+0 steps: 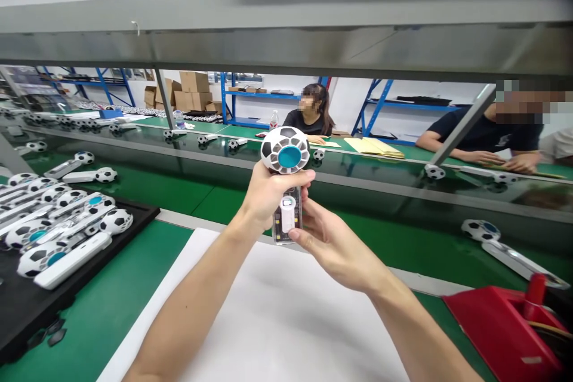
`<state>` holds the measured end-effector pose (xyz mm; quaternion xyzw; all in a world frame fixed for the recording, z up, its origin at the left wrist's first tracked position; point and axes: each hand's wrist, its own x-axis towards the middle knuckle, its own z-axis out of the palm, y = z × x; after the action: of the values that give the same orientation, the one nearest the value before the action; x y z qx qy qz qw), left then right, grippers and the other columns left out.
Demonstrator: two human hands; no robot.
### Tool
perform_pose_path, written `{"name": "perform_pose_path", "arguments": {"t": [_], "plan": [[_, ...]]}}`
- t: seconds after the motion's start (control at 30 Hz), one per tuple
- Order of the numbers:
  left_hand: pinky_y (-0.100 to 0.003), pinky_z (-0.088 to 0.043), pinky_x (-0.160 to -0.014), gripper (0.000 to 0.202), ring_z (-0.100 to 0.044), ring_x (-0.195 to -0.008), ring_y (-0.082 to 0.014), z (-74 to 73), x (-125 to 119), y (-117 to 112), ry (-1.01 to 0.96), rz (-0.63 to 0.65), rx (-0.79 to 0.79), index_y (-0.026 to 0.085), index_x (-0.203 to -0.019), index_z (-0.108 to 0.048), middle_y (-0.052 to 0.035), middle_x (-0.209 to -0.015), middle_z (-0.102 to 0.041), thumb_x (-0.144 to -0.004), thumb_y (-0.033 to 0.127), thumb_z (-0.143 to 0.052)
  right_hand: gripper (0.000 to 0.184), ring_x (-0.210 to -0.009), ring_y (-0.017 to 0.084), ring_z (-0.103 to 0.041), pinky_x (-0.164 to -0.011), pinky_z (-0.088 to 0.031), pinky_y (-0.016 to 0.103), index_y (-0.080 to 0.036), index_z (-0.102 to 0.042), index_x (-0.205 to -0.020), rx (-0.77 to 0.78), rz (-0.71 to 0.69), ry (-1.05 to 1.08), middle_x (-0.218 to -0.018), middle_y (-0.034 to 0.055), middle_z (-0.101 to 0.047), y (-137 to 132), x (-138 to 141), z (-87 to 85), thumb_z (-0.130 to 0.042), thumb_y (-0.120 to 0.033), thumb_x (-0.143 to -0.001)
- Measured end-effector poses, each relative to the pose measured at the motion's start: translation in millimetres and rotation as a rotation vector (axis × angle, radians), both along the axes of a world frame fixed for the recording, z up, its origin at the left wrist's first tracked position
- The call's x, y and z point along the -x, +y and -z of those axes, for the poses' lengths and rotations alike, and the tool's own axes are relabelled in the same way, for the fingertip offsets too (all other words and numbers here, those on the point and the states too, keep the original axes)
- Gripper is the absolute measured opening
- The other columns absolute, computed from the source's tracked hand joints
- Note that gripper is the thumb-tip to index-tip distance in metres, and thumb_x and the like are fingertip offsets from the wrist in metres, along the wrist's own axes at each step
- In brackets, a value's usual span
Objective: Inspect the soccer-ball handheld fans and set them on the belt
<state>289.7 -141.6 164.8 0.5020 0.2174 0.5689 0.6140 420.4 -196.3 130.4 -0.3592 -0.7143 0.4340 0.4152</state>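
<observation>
Upright in front of me is a soccer-ball-headed device (285, 149), with black and white panels and a blue disc at the front of its ball. Its see-through handle (289, 218) shows a circuit board and a white cylinder inside. My left hand (268, 197) is closed round the top of the handle, just beneath the ball, thumb across the front. Lower down, my right hand (329, 242) grips the handle's side, its thumb on the lower front and its other fingers partly hidden behind. Below both hands lies a white sheet (286, 316) on the green bench.
A black tray (129, 233) at left carries several similar soccer-ball devices (67, 215). A red tape dispenser (501, 322) stands at right. Beyond the bench runs a green conveyor (215, 191) with more devices. An overhead shelf (286, 48) spans above; two people sit across.
</observation>
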Motion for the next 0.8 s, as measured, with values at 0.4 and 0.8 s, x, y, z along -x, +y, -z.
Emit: {"name": "perform_pose_path", "arguments": {"t": [0.4,0.8], "plan": [[-0.022,-0.046,-0.048,0.021,-0.056,-0.052,-0.0106,-5.8,1.5,-5.1,-0.009,-0.032,-0.018,0.015,-0.062,-0.061,0.0007,-0.058,-0.059,-0.067,0.022,-0.08,0.046,-0.119,0.025,-0.062,-0.098,-0.057,0.04,-0.018,-0.049,-0.137,0.095,-0.066,0.103,-0.136,0.0117,-0.059,1.2,-3.0,-3.2,-0.063,-0.033,-0.095],[-0.027,-0.05,-0.068,0.031,-0.061,-0.076,-0.0148,13.5,-5.3,19.6,0.162,-0.164,-0.07,0.016,-0.093,-0.058,-0.0029,-0.085,-0.064,-0.071,0.028,-0.077,0.044,-0.105,0.02,-0.064,-0.091,-0.057,0.036,-0.02,-0.053,-0.123,0.254,-0.079,0.227,-0.119,0.0087,-0.062,16.5,-3.7,6.1,-0.074,-0.034,-0.087]]}}
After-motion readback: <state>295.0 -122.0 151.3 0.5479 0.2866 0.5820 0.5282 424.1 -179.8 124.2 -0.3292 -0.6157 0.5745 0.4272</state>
